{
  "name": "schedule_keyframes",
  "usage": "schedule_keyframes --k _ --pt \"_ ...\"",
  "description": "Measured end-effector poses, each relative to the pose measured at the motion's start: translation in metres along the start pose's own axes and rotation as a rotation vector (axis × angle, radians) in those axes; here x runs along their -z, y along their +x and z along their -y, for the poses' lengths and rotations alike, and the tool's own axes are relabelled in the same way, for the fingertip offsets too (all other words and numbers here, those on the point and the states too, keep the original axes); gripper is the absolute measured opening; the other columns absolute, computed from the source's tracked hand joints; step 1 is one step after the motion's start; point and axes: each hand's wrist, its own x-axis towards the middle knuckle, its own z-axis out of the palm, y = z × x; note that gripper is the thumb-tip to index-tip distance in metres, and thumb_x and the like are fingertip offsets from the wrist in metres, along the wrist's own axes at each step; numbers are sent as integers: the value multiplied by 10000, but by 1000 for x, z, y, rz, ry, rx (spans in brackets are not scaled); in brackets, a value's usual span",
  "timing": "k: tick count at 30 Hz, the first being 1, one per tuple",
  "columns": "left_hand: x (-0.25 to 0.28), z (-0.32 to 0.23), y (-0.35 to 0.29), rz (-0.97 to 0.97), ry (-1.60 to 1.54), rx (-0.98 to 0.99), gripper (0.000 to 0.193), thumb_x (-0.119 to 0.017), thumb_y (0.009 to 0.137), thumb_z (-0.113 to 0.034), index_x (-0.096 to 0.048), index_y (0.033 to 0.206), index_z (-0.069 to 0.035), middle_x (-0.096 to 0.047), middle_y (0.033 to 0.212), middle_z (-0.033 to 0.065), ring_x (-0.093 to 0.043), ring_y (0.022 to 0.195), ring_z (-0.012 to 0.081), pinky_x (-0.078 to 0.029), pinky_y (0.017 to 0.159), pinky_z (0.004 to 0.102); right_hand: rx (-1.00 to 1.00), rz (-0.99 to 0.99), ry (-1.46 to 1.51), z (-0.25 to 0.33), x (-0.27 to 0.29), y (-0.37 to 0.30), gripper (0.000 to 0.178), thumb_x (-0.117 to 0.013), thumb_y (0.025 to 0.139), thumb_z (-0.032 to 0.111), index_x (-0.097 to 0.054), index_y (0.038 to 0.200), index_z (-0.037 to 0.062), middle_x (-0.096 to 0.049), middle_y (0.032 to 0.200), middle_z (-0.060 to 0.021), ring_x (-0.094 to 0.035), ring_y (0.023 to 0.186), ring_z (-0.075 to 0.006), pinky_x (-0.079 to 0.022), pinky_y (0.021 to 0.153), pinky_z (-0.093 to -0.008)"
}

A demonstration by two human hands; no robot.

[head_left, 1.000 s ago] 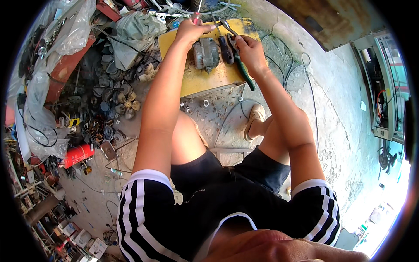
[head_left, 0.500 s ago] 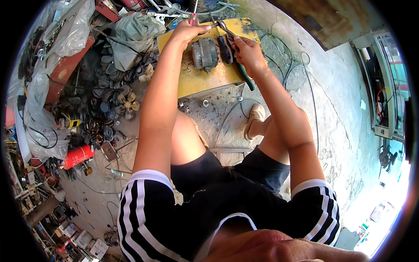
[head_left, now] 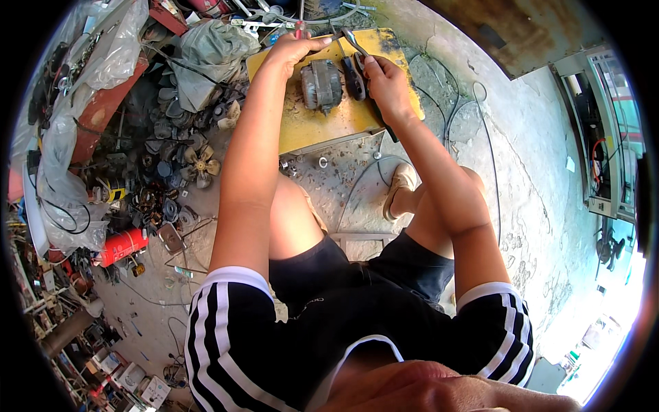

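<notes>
My left hand (head_left: 292,51) is closed at the far edge of a yellow board (head_left: 295,134). A red-handled screwdriver (head_left: 300,29) sticks up from its fingers, shaft pointing away. Its thumb reaches toward a small dark piece (head_left: 337,36) at the jaws of a pair of pliers (head_left: 355,42); what the piece is cannot be made out. My right hand (head_left: 388,86) grips the pliers, a dark handle showing below the fist. Between my arms a grey, round motor part with windings (head_left: 321,86) rests on the board. Beside it lies a dark-handled tool (head_left: 353,79), partly hidden by my right hand.
Left of the board are a grey-green bag (head_left: 213,58), heaped motor parts and a fan-like wheel (head_left: 201,165). A red cylinder (head_left: 123,246) lies nearer. Black cables (head_left: 449,103) curl over the floor at right. A metal-framed cabinet (head_left: 604,137) stands farther right.
My right hand has shifted slightly left and turned on the pliers, whose green handle now looks darker and shows less below the fist. My left hand has barely moved.
</notes>
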Motion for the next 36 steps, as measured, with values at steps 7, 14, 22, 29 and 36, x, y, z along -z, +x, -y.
schedule_keyframes --k 7,14,22,29,36 --pt "5 6 4 54 136 -112 473 -864 725 -387 -628 990 -74 -647 903 -3 -576 840 123 -445 794 279 234 -69 -237 0 0 -5 360 -550 964 284 -650 1109 -31 -681 863 -231 -665 806 -319 -499 764 -379" --pt "30 4 -4 51 694 -109 637 -583 905 -551 -605 1148 37 -668 1077 192 -637 979 285 -467 878 375 -152 -3 170 6 19 8 320 -525 1007 286 -649 1139 23 -540 860 4 -438 636 -76 -367 552 -239" --pt "43 2 -67 -24 1101 120 537 -432 958 -466 -643 1112 5 -633 1195 256 -626 1098 382 -471 958 426 -330 155 489 23 40 2 307 -456 1039 246 -570 1190 5 -463 823 47 -317 571 -24 -271 478 -185" --pt "49 -24 -103 228 1205 151 559 -502 917 -544 -700 991 -26 -711 1005 165 -679 952 308 -509 839 406 -489 335 718 27 44 1 295 -400 1051 202 -547 1201 -5 -434 777 63 -280 536 -5 -228 435 -170" --pt "32 -24 -65 -80 508 -408 419 -702 854 -427 -709 1109 -95 -726 1008 105 -688 941 217 -513 834 348 -500 371 675 34 36 -4 299 -404 1048 203 -546 1215 0 -430 769 72 -270 519 -4 -216 423 -169"
